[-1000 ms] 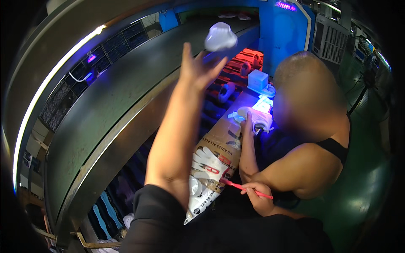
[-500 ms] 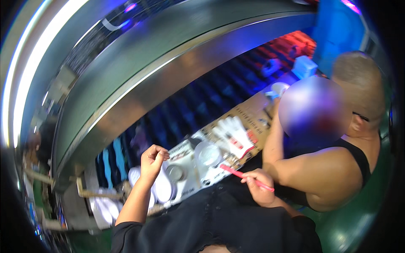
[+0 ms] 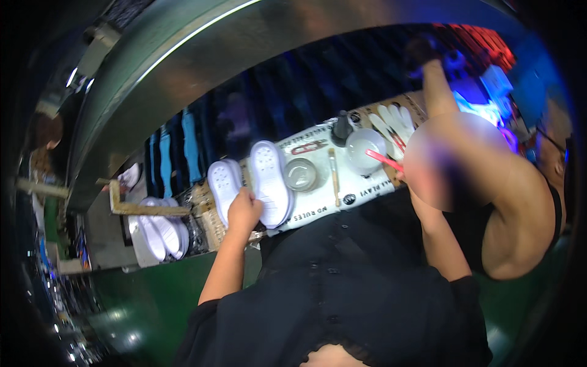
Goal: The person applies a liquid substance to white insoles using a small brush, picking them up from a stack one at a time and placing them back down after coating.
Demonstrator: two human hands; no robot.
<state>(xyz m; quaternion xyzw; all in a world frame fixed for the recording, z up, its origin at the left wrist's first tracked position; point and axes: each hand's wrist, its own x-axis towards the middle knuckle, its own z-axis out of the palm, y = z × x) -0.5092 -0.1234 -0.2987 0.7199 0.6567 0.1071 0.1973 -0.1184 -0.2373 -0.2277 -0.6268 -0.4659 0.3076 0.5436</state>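
My left hand [image 3: 244, 211] is closed at the near end of a white shoe sole [image 3: 224, 183], its fingers partly hidden. Another pale sole [image 3: 269, 183] lies just right of that hand. Between the fingers of my right hand [image 3: 401, 177] is a thin pink-red stick [image 3: 382, 159], tilted over the edge of a round translucent bowl [image 3: 365, 151]; a blurred patch hides part of that hand. A glass jar [image 3: 300, 175] of clear content and a slim brush [image 3: 334, 177] lie between my hands.
White gloves [image 3: 391, 127] and a dark bottle [image 3: 343, 129] stand near the bowl, on printed white sheeting [image 3: 318, 202]. Beyond runs a dark ribbed conveyor [image 3: 293, 79] with blue strips [image 3: 191, 145]. More soles [image 3: 160, 229] lie left, beside a wooden bracket [image 3: 150, 209]. At right, a co-worker's arm [image 3: 513, 177] reaches across.
My left hand has come down onto the white soles from above the bench. The pink-red stick in my right hand has swung up to the bowl. The co-worker's arm now stretches toward the conveyor.
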